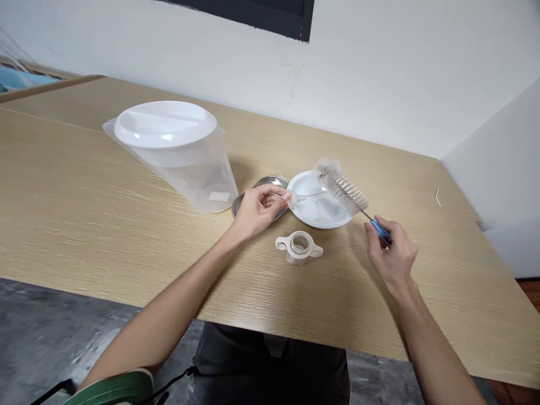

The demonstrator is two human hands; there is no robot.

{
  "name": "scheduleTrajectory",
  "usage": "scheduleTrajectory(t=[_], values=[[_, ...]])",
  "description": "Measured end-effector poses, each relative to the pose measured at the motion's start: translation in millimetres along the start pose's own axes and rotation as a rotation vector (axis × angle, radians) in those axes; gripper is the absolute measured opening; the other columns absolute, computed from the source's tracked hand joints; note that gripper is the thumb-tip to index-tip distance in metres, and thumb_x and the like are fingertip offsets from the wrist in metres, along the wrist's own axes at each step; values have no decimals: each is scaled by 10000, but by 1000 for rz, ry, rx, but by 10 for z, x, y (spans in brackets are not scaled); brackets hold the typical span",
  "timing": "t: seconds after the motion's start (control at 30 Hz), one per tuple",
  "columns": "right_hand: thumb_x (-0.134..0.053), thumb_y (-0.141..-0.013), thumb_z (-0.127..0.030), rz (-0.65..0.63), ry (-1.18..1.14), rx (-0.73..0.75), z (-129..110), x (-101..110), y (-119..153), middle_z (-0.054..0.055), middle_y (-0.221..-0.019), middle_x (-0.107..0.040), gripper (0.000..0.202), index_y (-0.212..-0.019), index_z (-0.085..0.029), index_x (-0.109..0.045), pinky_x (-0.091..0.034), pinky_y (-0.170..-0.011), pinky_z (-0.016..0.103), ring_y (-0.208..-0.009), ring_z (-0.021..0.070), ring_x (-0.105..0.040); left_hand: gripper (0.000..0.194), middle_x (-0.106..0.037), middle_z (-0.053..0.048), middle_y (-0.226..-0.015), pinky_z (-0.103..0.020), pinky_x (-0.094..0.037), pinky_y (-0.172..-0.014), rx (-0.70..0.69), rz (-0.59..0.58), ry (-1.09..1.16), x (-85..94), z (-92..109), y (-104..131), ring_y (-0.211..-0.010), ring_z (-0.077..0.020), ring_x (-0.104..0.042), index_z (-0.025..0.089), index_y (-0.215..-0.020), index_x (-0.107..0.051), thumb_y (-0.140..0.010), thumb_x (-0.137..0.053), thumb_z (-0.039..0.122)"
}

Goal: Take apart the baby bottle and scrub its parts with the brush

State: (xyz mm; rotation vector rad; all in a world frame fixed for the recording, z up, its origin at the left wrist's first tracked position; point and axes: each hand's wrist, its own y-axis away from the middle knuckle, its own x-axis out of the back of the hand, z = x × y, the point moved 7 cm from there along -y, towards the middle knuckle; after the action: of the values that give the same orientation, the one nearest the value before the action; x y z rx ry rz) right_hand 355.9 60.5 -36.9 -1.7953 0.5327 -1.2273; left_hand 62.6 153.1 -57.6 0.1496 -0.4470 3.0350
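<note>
My right hand is closed round the blue handle of a bottle brush, whose pale bristles are raised over the right side of a white bowl. Between the fingertips of my left hand is a small clear nipple-like piece. A thin wire runs from that piece towards the bristles; whether it touches them I cannot tell. Below the bowl stands a small baby bottle, uncapped, with two white side handles. Partly hidden behind my left hand lies a shiny metal tray.
A large translucent pitcher with a white lid stands on the left of the wooden table. A small bent pale strip lies at the right. The white wall borders the table's far edge.
</note>
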Motion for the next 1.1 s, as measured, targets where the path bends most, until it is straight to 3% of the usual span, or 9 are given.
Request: scheduleTrajectory(t=[0.1,0.23,0.33,0.47,0.63,0.77,0.87,0.97,1.1], values=[[-700,-917,-236,-14,-95,33,-73,-5,9,3,-815,-717,200,-1102,-180,-648,-458,-507,225,-492,76,-539,454,-763,-92,-850,-278,-608,-733,13,13,32,9,-8,1,-762,-186,-729,141,-911,-726,-775,-816,565],[-669,-939,-200,-119,-28,105,-88,-73,4,25,-840,-747,118,-1053,-174,-661,-472,-552,227,-577,98,-630,419,-759,-91,-843,-275,-607,-736,16,38,64,18,27,15,-748,-180,-724,145,-885,-723,-762,-840,529],[-682,-937,-224,-53,65,36,9,-24,-13,62,-911,-768,126,-1047,-167,-667,-495,-580,242,-645,127,-675,434,-755,-90,-819,-286,-608,-731,21,49,87,18,42,17,-740,-188,-726,144,-883,-726,-752,-842,542],[-729,-899,-209,56,-44,11,-34,59,-7,44,-887,-753,233,-1113,-172,-643,-468,-513,230,-557,99,-600,482,-752,-91,-800,-301,-608,-729,58,86,127,39,18,6,-730,-196,-728,136,-863,-730,-694,-874,564],[-672,-933,-169,-134,-49,196,-219,-47,-4,12,-830,-741,177,-1104,-190,-631,-450,-544,222,-551,83,-591,515,-747,-84,-745,-307,-604,-725,146,118,186,72,-51,-2,-701,-193,-720,129,-814,-743,-620,-912,575],[-678,-927,-168,-67,110,179,-119,6,-32,8,-795,-728,113,-1030,-181,-636,-413,-537,234,-561,87,-590,513,-743,-77,-710,-305,-602,-719,173,172,187,112,-61,8,-675,-184,-706,127,-781,-744,-625,-901,590],[-683,-927,-189,-22,36,115,-97,32,-28,15,-807,-727,127,-1036,-183,-617,-435,-529,230,-533,86,-568,510,-745,-75,-705,-311,-608,-721,167,190,174,118,-43,17,-670,-184,-701,134,-767,-748,-617,-904,595],[-678,-934,-195,-58,-65,130,-189,-4,-16,21,-834,-738,148,-1064,-197,-606,-451,-519,225,-540,91,-587,517,-743,-74,-698,-322,-611,-706,166,188,180,106,-39,23,-659,-189,-699,141,-774,-753,-598,-911,601],[-662,-944,-172,-132,42,198,-230,-43,-22,1,-794,-729,125,-1063,-192,-627,-429,-537,228,-545,87,-599,490,-739,-72,-700,-309,-602,-704,162,179,192,98,-46,22,-658,-180,-700,138,-781,-751,-619,-910,572]])
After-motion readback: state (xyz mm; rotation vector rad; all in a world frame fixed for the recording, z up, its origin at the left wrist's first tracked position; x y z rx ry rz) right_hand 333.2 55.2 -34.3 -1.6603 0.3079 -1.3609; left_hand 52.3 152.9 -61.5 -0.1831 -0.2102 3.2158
